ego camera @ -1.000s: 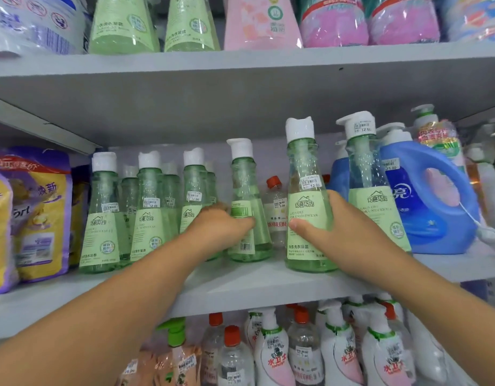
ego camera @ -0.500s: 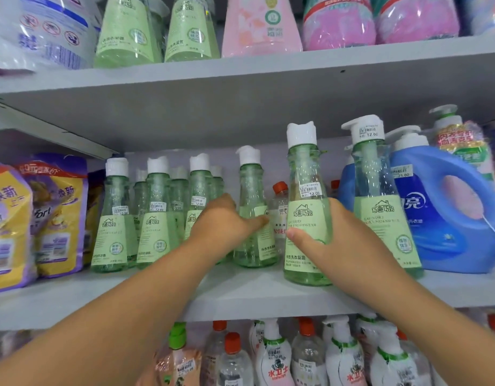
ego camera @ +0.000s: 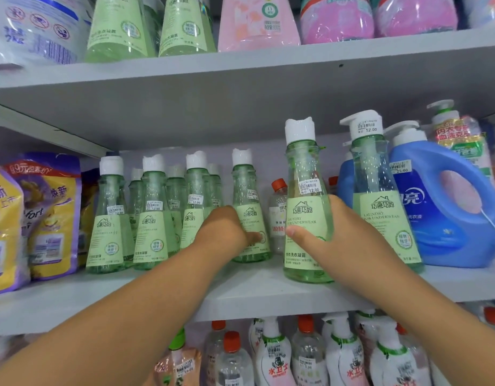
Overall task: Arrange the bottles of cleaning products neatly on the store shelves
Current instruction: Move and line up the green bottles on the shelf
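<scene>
Green see-through plastic bottles with white caps stand on the grey middle shelf [ego camera: 254, 291]. At centre right, the right hand [ego camera: 338, 235] wraps its fingers and thumb round one tall green bottle [ego camera: 305, 174], which stands near the shelf's front edge. In the middle, the left hand [ego camera: 227, 232] holds a smaller green bottle [ego camera: 245, 188] further back. Three more green bottles line up in front at centre left, with others behind. One big blue jug [ego camera: 447, 218] sits at the right.

Open shelf gap [ego camera: 277, 271] between two green bottles; red-capped bottle [ego camera: 278, 210] behind it.
</scene>
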Available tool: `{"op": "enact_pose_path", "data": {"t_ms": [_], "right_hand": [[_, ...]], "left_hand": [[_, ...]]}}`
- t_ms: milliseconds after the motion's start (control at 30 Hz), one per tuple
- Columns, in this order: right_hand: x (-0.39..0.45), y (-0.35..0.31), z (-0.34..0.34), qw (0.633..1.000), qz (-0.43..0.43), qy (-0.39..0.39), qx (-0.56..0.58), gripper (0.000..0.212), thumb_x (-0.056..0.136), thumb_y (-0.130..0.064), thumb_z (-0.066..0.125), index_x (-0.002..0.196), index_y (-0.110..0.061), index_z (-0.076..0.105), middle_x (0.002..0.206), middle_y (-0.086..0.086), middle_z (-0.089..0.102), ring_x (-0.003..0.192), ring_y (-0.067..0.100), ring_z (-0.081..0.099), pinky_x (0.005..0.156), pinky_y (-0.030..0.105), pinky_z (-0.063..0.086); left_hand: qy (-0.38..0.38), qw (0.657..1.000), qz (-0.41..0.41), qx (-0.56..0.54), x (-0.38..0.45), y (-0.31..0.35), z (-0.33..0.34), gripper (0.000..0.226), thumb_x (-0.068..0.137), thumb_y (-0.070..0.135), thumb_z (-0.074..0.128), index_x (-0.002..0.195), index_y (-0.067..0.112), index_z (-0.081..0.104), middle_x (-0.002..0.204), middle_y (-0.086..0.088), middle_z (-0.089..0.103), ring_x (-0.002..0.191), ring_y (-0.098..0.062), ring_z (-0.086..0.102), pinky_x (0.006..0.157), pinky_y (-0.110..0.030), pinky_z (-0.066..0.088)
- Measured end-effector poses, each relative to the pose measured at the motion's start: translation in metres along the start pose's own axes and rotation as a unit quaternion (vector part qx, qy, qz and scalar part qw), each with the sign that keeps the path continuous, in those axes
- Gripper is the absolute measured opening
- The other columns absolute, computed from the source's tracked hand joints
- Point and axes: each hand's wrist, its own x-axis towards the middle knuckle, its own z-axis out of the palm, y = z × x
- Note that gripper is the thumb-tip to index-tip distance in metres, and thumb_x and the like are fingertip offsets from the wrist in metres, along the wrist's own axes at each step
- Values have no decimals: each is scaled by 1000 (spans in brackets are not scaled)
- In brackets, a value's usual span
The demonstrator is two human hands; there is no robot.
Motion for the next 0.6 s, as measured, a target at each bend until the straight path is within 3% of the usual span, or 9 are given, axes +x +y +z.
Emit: {"op": "enact_pose_path", "data": {"t_ms": [67,233,300,367,433,467,533,600], "right_hand": [[0,0,0,1000,0,-4,2,57,80,-75,59,120,-37,47,109,-17,62,94,7,63,81,37,55],[-3,-7,-2,1000,9,9,-6,61,79,-75,62,122,-35,46,109,-16,62,93,8,62,75,33,52],[-3,-13,-1,1000,8,7,-17,64,77,-77,63,121,-33,47,108,-15,61,93,9,62,76,34,53],[-3,-16,-5,1000,-12,-11,-26,62,78,-79,59,118,-32,50,105,-16,62,94,9,64,78,35,56],[-7,-16,-23,1000,-23,5,-21,55,84,-77,50,117,-33,55,103,-17,64,96,7,64,83,35,55],[-10,-13,-36,998,-24,60,-5,50,88,-73,49,117,-33,58,104,-18,64,97,6,63,85,35,54],[-14,4,-63,978,-24,205,16,39,93,-55,58,120,-28,60,109,-12,64,100,10,60,88,39,53],[-15,23,-78,977,40,210,15,44,92,-47,64,129,-23,57,122,-4,61,105,16,60,94,43,52]], "left_hand": [[-5,1000,3,16,3,0,0,51,79,50,81,111,14,64,101,-3,68,90,-23,66,74,-33,53],[-11,999,10,32,-1,-8,1,44,87,45,76,113,13,60,107,-5,66,86,-22,58,73,-31,47],[40,998,39,13,-12,-7,-4,40,93,38,69,121,11,58,118,-8,66,90,-24,57,75,-30,45],[103,986,84,-97,-31,0,-14,45,97,46,59,129,14,57,123,-4,66,99,-23,63,80,-30,47],[59,944,106,-308,-57,12,-23,52,91,65,54,122,24,61,116,6,71,98,-18,71,88,-37,56],[3,924,96,-370,-72,19,-24,56,86,72,55,118,27,61,112,8,72,95,-16,73,88,-41,59],[-79,922,117,-361,-96,28,-19,61,77,75,63,121,33,53,106,19,66,92,-4,70,80,-31,59],[-81,934,154,-313,-102,33,-3,66,78,64,73,129,40,40,97,28,56,83,12,58,62,-12,47]]}}
